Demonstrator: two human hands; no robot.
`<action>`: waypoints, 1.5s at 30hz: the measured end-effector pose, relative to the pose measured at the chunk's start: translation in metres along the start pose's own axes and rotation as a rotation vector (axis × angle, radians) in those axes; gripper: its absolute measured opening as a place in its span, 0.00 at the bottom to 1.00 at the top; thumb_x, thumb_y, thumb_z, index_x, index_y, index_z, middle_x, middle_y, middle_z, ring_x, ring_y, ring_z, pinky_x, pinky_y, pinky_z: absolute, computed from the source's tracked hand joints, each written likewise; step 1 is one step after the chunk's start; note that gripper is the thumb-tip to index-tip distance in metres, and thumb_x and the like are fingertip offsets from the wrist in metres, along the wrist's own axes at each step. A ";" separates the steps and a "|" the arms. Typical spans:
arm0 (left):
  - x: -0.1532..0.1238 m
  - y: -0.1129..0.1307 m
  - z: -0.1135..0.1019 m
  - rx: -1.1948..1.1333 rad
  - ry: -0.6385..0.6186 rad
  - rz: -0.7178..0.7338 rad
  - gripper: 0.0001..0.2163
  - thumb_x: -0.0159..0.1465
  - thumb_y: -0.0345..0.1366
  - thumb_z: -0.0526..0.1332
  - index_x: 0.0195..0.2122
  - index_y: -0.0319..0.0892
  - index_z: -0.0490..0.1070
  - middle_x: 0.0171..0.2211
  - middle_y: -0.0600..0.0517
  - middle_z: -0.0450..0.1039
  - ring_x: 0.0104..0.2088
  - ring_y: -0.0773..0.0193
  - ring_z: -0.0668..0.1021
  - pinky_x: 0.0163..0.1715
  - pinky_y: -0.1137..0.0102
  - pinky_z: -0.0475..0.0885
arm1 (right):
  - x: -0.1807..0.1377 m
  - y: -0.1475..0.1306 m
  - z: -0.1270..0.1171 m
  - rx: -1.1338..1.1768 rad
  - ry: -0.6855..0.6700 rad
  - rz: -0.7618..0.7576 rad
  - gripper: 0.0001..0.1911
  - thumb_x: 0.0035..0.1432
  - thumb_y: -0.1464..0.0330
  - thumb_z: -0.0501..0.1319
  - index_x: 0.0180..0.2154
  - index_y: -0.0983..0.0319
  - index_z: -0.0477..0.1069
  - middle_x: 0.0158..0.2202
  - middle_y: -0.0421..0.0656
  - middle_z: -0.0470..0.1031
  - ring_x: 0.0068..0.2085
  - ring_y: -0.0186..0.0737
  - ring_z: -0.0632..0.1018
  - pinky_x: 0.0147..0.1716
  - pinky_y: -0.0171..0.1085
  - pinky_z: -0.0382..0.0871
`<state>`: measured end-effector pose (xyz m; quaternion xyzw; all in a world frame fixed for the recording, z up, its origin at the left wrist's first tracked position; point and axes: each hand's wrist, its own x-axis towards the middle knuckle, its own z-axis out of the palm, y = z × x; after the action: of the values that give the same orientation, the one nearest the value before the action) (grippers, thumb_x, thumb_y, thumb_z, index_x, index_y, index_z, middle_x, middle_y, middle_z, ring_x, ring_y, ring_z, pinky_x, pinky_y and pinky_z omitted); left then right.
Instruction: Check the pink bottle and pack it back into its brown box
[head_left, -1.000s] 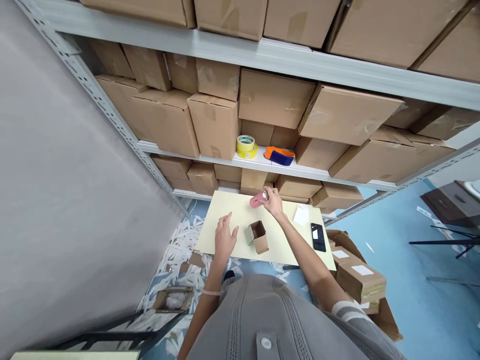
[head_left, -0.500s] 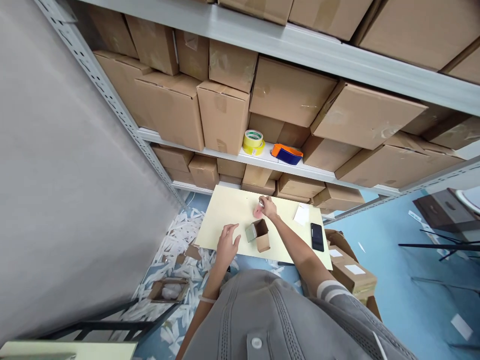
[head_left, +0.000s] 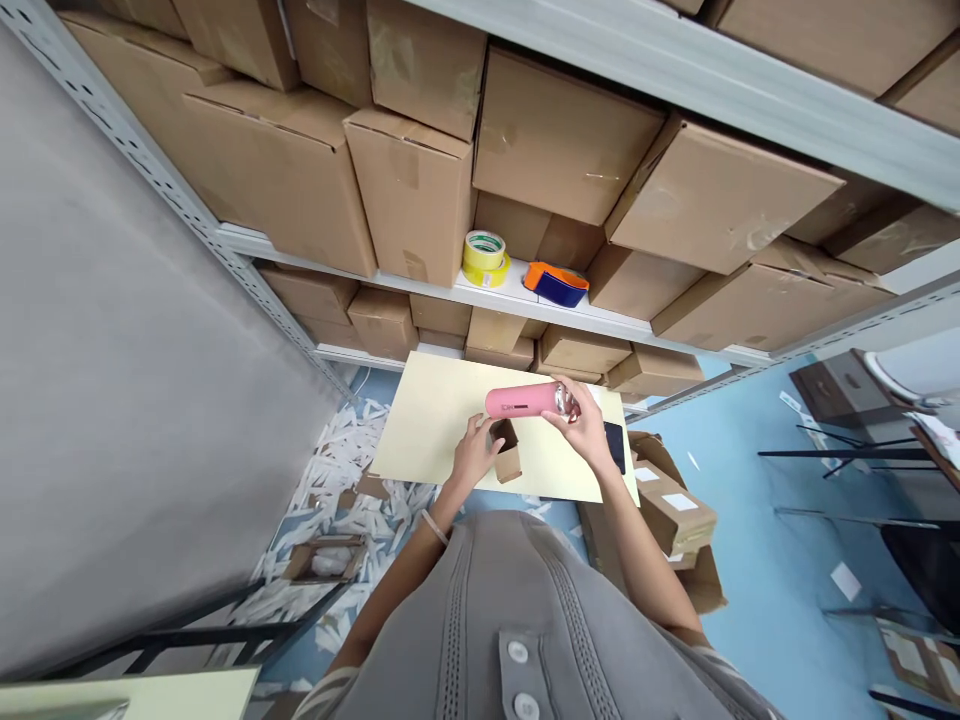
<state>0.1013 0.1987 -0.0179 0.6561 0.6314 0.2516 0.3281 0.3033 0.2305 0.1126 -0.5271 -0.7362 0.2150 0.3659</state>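
Both hands work above the cream board (head_left: 427, 420). The right hand (head_left: 583, 428) is closed around the shiny metal end (head_left: 566, 402) of a pink bottle (head_left: 521, 401), with its fingers wrapped over the metal. The left hand (head_left: 474, 455) is part open with its fingers spread, at 7 o'clock from the bottle and just below its pink end. Whether those fingers touch the bottle cannot be told. The bottle lies nearly level, across the top of a small cardboard box (head_left: 507, 452) with an open top.

With the main grip at one end, the smooth bottle could slip if the right hand loosened or the metal proved slick. A fall could knock over the light box. A round bottle could also roll along the board and drop off its edge at 6 o'clock. The black phone (head_left: 613, 445), at 3 o'clock and partly behind the right hand, could be struck as well.

Small dark print runs along the bottle's side, too small to read. No brand can be made out on the yellow tape roll (head_left: 486, 257) at 12 o'clock on the shelf, or on the orange and blue tape dispenser (head_left: 556, 284) beside it. The white label on the carton (head_left: 679, 502) at 4 o'clock shows no readable writing.
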 end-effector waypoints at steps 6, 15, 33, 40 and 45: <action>0.001 -0.016 0.011 -0.076 -0.028 -0.041 0.19 0.65 0.31 0.54 0.57 0.45 0.67 0.64 0.43 0.57 0.56 0.53 0.74 0.53 0.61 0.72 | -0.038 0.002 0.012 0.048 -0.044 0.073 0.28 0.56 0.62 0.66 0.58 0.55 0.67 0.50 0.47 0.70 0.33 0.38 0.70 0.30 0.37 0.69; 0.000 -0.032 0.025 -0.187 -0.019 0.014 0.24 0.64 0.26 0.49 0.62 0.42 0.63 0.64 0.42 0.59 0.64 0.56 0.66 0.62 0.60 0.64 | -0.041 0.013 0.017 -0.077 -0.174 -0.017 0.28 0.59 0.68 0.63 0.60 0.51 0.64 0.54 0.47 0.66 0.51 0.46 0.73 0.48 0.42 0.72; -0.007 -0.028 0.031 -0.072 -0.031 -0.044 0.22 0.70 0.31 0.45 0.65 0.43 0.57 0.67 0.42 0.56 0.62 0.55 0.69 0.57 0.61 0.69 | -0.049 0.063 0.113 -0.376 -0.452 -0.186 0.35 0.56 0.76 0.60 0.65 0.55 0.59 0.59 0.49 0.66 0.60 0.49 0.68 0.58 0.47 0.67; -0.006 -0.028 0.030 -0.053 -0.038 -0.042 0.24 0.69 0.30 0.45 0.67 0.46 0.55 0.68 0.43 0.54 0.63 0.55 0.67 0.56 0.61 0.69 | -0.057 0.082 0.119 -0.304 -0.440 -0.229 0.31 0.63 0.71 0.57 0.66 0.56 0.56 0.66 0.50 0.60 0.68 0.49 0.59 0.66 0.56 0.53; -0.008 -0.027 0.029 -0.093 -0.043 -0.017 0.24 0.69 0.32 0.46 0.67 0.46 0.55 0.68 0.43 0.54 0.65 0.55 0.65 0.58 0.60 0.68 | -0.062 0.090 0.108 -0.182 -0.350 -0.131 0.29 0.66 0.66 0.55 0.67 0.56 0.56 0.68 0.48 0.57 0.69 0.47 0.55 0.67 0.55 0.50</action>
<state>0.1042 0.1871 -0.0569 0.6402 0.6174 0.2638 0.3735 0.2878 0.2116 -0.0391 -0.4635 -0.8378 0.2115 0.1964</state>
